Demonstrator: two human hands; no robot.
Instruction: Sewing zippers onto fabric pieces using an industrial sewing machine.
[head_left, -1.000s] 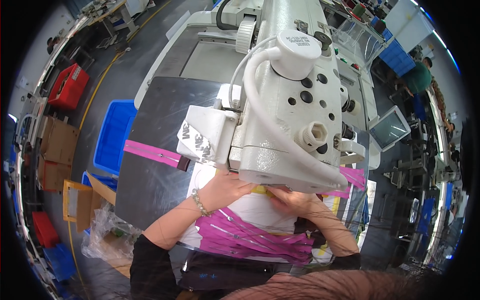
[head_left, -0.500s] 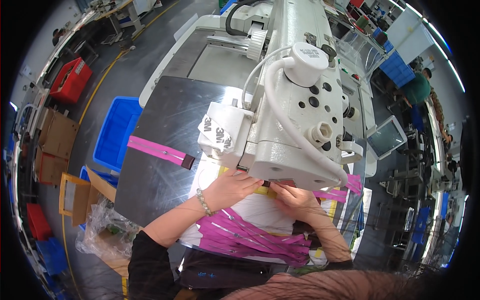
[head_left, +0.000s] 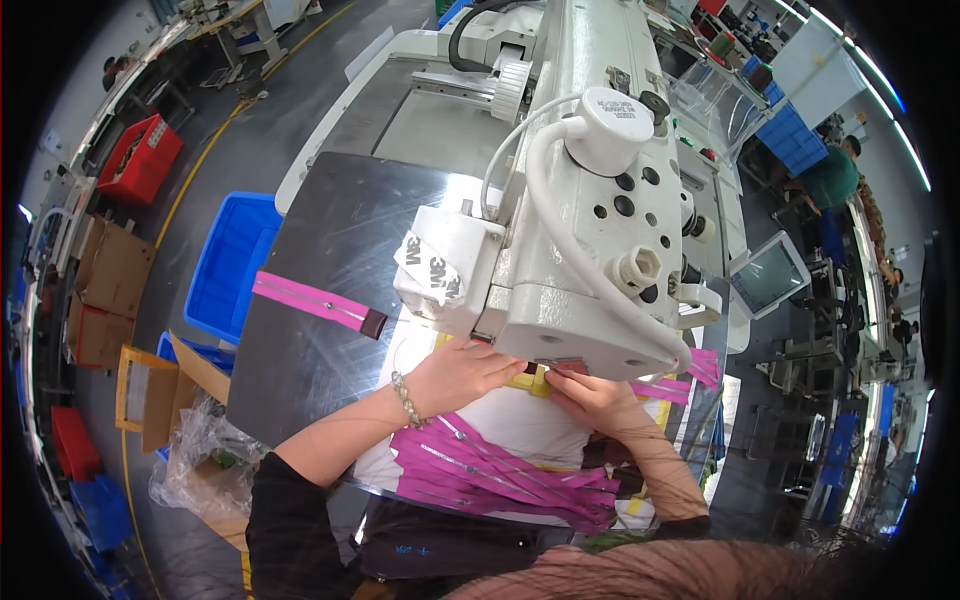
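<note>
Landmark: white machine head [head_left: 580, 315]. Left hand [head_left: 465, 378] just in front of the head's lower edge, toward its left; fingers nearly straight, lying close together, little gap between them, tips pointing right at a small dark piece [head_left: 533, 368] on the near side of the head. Contact at those tips seems likely, but a firm grip cannot be told. Right hand [head_left: 598, 402] in front of the head's right half; fingers bent and bunched, thumb and index tips close together beside the same dark piece; whether they pinch it cannot be told, as the head overhangs that spot. Yellow strip [head_left: 527, 382] directly below the fingertips, in front of the head. Pink zipper strips [head_left: 500, 470] heaped and overlapping nearer the wearer than the head, below both hands. Single pink zipper strip [head_left: 315, 302], dark at one end, on the metal plate [head_left: 300, 385] left of the head, well apart from the hands. More pink strips [head_left: 668, 390] just right of the head.
</note>
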